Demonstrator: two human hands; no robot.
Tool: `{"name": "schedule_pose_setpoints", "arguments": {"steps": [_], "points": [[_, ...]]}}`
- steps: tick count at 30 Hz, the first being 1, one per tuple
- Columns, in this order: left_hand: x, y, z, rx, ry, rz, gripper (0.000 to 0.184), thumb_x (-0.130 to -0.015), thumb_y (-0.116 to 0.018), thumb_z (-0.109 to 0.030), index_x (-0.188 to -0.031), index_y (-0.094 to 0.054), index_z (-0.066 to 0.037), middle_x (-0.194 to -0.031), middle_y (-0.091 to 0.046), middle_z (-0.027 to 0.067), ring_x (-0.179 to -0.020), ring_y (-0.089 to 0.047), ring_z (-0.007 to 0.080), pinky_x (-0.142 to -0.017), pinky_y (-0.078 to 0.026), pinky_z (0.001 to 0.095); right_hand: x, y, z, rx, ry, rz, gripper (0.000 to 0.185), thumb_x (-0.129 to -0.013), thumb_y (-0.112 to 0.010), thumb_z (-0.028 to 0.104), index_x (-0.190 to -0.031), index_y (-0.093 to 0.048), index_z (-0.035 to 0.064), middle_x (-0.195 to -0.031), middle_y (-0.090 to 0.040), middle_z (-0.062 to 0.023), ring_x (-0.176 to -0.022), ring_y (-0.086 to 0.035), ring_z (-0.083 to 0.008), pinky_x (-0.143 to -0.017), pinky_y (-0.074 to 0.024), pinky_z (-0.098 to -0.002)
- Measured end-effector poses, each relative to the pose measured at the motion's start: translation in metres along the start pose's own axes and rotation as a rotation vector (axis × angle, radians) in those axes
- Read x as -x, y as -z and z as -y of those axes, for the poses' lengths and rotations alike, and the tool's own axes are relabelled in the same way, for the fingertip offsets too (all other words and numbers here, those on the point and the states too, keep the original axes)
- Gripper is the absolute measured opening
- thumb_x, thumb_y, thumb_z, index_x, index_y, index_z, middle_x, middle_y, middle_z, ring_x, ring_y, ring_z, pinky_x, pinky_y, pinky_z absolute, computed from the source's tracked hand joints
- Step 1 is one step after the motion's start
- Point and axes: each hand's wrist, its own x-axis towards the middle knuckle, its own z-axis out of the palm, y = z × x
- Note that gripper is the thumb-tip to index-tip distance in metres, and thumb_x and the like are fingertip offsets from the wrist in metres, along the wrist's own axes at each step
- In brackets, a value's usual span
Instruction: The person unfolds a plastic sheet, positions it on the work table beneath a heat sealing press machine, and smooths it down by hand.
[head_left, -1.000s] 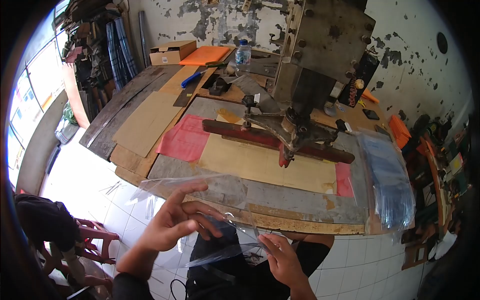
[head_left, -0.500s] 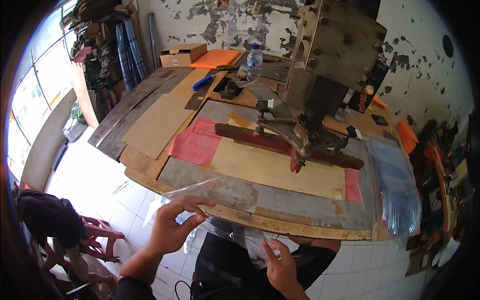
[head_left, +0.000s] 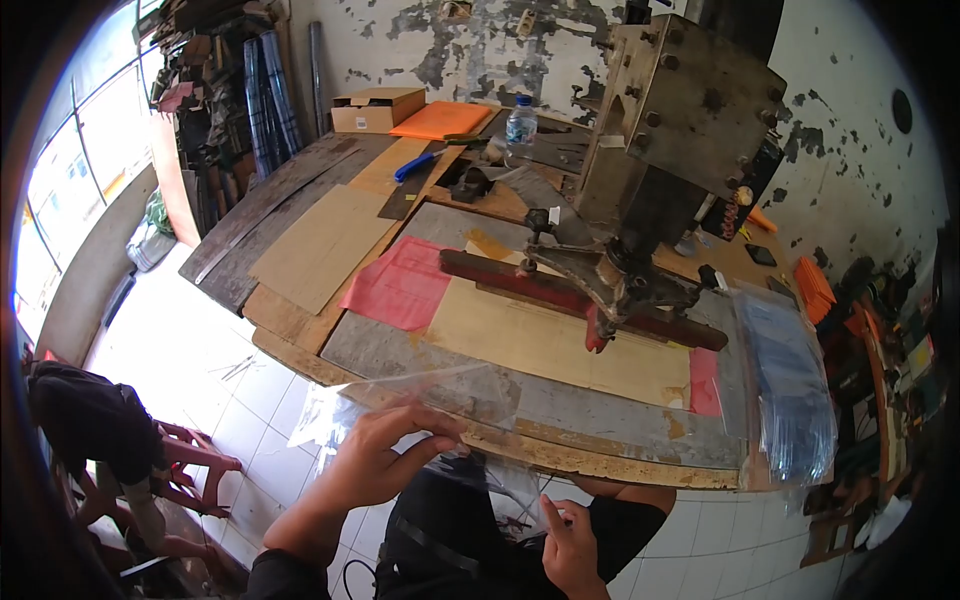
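My left hand [head_left: 385,460] is at the table's front edge, fingers and thumb closed on a clear plastic sheet [head_left: 325,415]. The sheet is see-through, so its outline is hard to follow; part lies over the table edge and part hangs above my lap. Lower and to the right, my right hand [head_left: 572,550] has its fingertips closed at the sheet's near right edge. Beyond my hands, a press with a dark red bar [head_left: 480,272] stands over a cream sheet [head_left: 540,340], which lies on a pink sheet [head_left: 395,285].
A stack of clear plastic sheets [head_left: 790,370] hangs over the table's right end. Brown cardboard [head_left: 320,245], a blue-handled cutter [head_left: 413,167], a water bottle [head_left: 521,128], an orange stack [head_left: 445,119] and a box [head_left: 378,110] lie farther back. A person sits on a red stool [head_left: 205,465] at left.
My left hand has moved right and slightly down, drawing the clear sheet along the table edge. My right hand has shifted slightly right and down. The view has turned a little.
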Motion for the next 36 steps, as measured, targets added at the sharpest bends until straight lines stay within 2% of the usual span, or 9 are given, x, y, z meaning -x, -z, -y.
{"name": "schedule_pose_setpoints", "arguments": {"steps": [5,13,16,18,19,22,25,29,36], "points": [[0.002,-0.019,0.008,-0.207,-0.145,-0.211,0.014,-0.083,-0.084,0.002,-0.094,-0.077,-0.005,-0.089,-0.076,0.0101,-0.084,-0.075,0.0241,-0.070,-0.057,0.0355,0.000,0.001,0.007,-0.010,0.114,-0.075,0.053,-0.093,-0.060,-0.008,-0.143,-0.066,0.0097,-0.124,-0.063,-0.0209,-0.102,-0.066,-0.0367,-0.087,-0.0570,-0.0446],[-0.002,-0.039,-0.019,-0.887,-0.387,-0.567,0.026,-0.074,-0.092,-0.013,-0.097,-0.081,-0.014,-0.097,-0.070,0.0031,-0.089,-0.068,0.0236,-0.082,-0.051,0.0384,-0.007,0.026,0.015,0.009,0.174,0.117,0.049,-0.093,-0.063,-0.004,-0.142,-0.064,0.0031,-0.123,-0.063,-0.0204,-0.104,-0.067,-0.0349,-0.090,-0.0550,-0.0460],[-0.005,-0.036,-0.001,-0.644,-0.518,-0.328,0.027,-0.076,-0.089,-0.014,-0.100,-0.076,-0.013,-0.098,-0.075,0.0014,-0.084,-0.072,0.0210,-0.076,-0.053,0.0343,-0.033,0.072,0.017,-0.293,0.221,0.290,0.034,-0.099,-0.064,0.004,-0.134,-0.066,0.0036,-0.126,-0.068,-0.0119,-0.102,-0.070,-0.0313,-0.090,-0.0525,-0.0443],[-0.008,-0.036,-0.006,-0.651,-0.569,-0.316,0.027,-0.078,-0.088,-0.013,-0.100,-0.072,-0.012,-0.096,-0.077,-0.0002,-0.079,-0.073,0.0181,-0.068,-0.053,0.0303,-0.044,0.093,0.003,-0.220,0.275,0.293,0.051,-0.092,-0.083,0.027,-0.136,-0.070,0.0044,-0.127,-0.065,-0.0177,-0.117,-0.066,-0.0318,-0.094,-0.0563,-0.0381],[-0.008,-0.037,-0.009,-0.655,-0.617,-0.275,0.027,-0.077,-0.089,-0.013,-0.100,-0.073,-0.012,-0.096,-0.076,-0.0001,-0.078,-0.073,0.0175,-0.066,-0.052,0.0299,-0.045,0.093,0.009,-0.326,0.118,0.089,0.062,-0.091,-0.082,0.049,-0.128,-0.072,-0.0002,-0.128,-0.067,-0.0170,-0.124,-0.065,-0.0320,-0.101,-0.0544,-0.0395],[-0.011,-0.049,-0.010,-0.599,-0.728,-0.227,0.029,-0.082,-0.083,-0.018,-0.108,-0.071,-0.012,-0.096,-0.075,0.0006,-0.076,-0.070,0.0150,-0.063,-0.049,0.0284,-0.075,0.098,0.044,-0.375,0.241,-0.254,0.040,-0.095,-0.080,0.024,-0.128,-0.073,0.0019,-0.128,-0.071,-0.0160,-0.128,-0.064,-0.0338,-0.108,-0.0509,-0.0437],[-0.015,-0.061,-0.017,-0.504,-0.756,-0.161,0.034,-0.082,-0.086,-0.018,-0.111,-0.069,-0.011,-0.095,-0.073,0.0005,-0.071,-0.068,0.0134,-0.059,-0.048,0.0273,-0.105,0.102,0.066,-0.342,0.402,-0.198,0.038,-0.093,-0.081,0.020,-0.127,-0.073,0.0025,-0.129,-0.072,-0.0138,-0.127,-0.066,-0.0344,-0.108,-0.0505,-0.0438],[-0.017,-0.067,-0.024,-0.430,-0.718,-0.139,0.036,-0.081,-0.088,-0.016,-0.110,-0.068,-0.010,-0.097,-0.074,0.0013,-0.072,-0.069,0.0144,-0.060,-0.049,0.0274,-0.121,0.106,0.065,-0.485,0.390,-0.145,0.038,-0.094,-0.082,0.022,-0.121,-0.073,-0.0032,-0.126,-0.073,-0.0181,-0.128,-0.065,-0.0365,-0.107,-0.0529,-0.0440],[-0.019,-0.077,-0.031,-0.280,-0.612,-0.111,0.029,-0.079,-0.087,-0.011,-0.102,-0.070,-0.011,-0.095,-0.074,0.0004,-0.073,-0.070,0.0163,-0.061,-0.048,0.0301,-0.128,0.129,0.069,-0.327,0.431,-0.073,0.033,-0.083,-0.090,0.017,-0.110,-0.078,0.0023,-0.113,-0.078,-0.0109,-0.116,-0.072,-0.0298,-0.100,-0.0537,-0.0400]]}}
